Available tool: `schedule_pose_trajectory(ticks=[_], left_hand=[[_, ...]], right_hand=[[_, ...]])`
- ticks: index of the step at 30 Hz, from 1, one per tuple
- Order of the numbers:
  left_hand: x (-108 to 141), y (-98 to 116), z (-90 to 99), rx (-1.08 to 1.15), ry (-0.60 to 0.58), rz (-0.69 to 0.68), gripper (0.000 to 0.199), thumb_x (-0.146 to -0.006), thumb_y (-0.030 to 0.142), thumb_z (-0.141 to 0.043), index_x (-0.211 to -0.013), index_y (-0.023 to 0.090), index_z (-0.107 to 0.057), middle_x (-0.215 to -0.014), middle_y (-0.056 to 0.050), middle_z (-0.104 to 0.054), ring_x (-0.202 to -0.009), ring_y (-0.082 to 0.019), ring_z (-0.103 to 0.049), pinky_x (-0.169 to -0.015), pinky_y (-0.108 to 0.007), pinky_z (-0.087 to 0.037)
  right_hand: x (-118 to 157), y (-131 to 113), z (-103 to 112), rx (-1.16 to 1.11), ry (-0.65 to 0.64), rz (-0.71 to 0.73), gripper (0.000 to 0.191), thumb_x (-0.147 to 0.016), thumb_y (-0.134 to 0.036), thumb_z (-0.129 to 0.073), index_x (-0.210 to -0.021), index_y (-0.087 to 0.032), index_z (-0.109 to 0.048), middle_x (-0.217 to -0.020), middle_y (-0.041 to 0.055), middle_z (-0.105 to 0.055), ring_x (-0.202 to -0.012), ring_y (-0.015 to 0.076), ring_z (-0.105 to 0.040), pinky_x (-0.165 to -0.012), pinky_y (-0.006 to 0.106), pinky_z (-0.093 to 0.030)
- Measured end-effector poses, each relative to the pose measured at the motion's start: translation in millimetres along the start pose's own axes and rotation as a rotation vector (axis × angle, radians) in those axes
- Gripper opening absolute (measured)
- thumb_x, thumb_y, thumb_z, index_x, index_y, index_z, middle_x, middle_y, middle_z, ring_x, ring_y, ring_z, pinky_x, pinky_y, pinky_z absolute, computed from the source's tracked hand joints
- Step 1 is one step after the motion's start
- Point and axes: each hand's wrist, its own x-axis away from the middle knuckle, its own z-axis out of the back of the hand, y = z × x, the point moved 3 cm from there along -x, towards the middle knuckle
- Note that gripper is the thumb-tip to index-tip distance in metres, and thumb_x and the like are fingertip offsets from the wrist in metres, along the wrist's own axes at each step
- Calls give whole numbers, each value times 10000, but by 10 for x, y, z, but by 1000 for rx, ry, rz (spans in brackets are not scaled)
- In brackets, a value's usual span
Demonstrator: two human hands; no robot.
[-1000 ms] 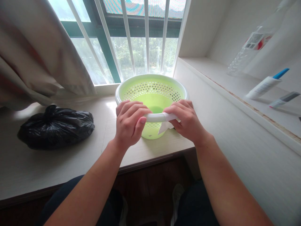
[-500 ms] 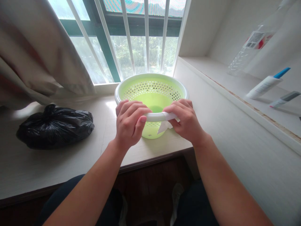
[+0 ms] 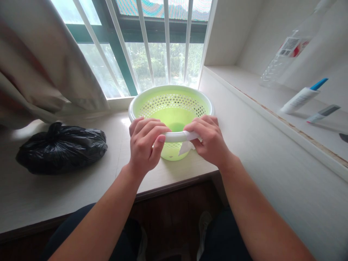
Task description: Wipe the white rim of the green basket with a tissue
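Green perforated basket (image 3: 174,113) upright on the pale window ledge (image 3: 154,179), near its front edge. Left hand (image 3: 145,143) and right hand (image 3: 208,137) both closed over the near white rim. White scrap (image 3: 185,148) hangs by the right thumb; material unclear. Side panel (image 3: 244,119) close on right; room leftward to knotted black bag (image 3: 62,148). Hands hide parts of rim; bottle (image 3: 289,47) top cut off.

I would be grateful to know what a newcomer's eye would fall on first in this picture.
Most likely the bright green basket in the centre, its near rim held by the left hand and the right hand. Next, perhaps, the black plastic bag lying on the pale ledge to the left, and the bright, barred window behind.
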Motion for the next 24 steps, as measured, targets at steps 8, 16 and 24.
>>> schedule_pose_trajectory(ticks=[8,16,24], left_hand=[[24,-30,44,6,19,28,368,-1061,326,-361,-914,256,-691,-951,-8,-769,-1093,-186,-687,-1107,-471,-394],[57,-61,125,-8,45,13,352,-1046,288,-392,-916,248,-717,-936,-10,-777,-1098,-192,-701,-1092,-461,-418],[99,-64,245,-29,108,24,358,-1034,248,-408,-869,247,-726,-874,-4,-774,-1039,-190,-722,-1047,-463,-445]], right_hand=[[-21,-71,-37,7,-3,9,196,-906,-80,-625,-1016,-241,-629,-907,-25,-693,-905,180,-553,-932,357,-383],[-52,-133,-77,-28,-27,5,178,-921,-83,-623,-1012,-236,-632,-911,-29,-691,-906,176,-535,-935,351,-364],[-102,-253,-140,-117,-46,-13,180,-926,-77,-631,-1009,-237,-630,-908,-42,-685,-904,157,-545,-935,338,-360]])
